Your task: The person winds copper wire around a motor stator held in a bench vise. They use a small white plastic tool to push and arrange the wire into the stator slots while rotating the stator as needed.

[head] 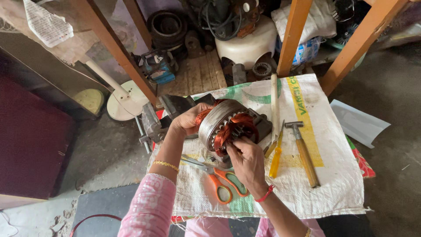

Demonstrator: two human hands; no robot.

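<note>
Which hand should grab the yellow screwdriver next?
Probably the right hand: the yellow screwdriver lies just beside it. The left hand steadies the motor stator on its far side.

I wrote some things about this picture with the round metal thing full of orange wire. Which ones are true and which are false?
1. Both hands touch the motor stator. True: the left hand steadies its side and the right hand works at the copper wire.
2. The scissors have blue handles. False: they are orange.
3. A hammer lies on the white sack. True.
4. The right hand holds the yellow screwdriver. False: it lies on the sack.
5. The left wrist is bare. False: it wears a gold bangle.
</note>
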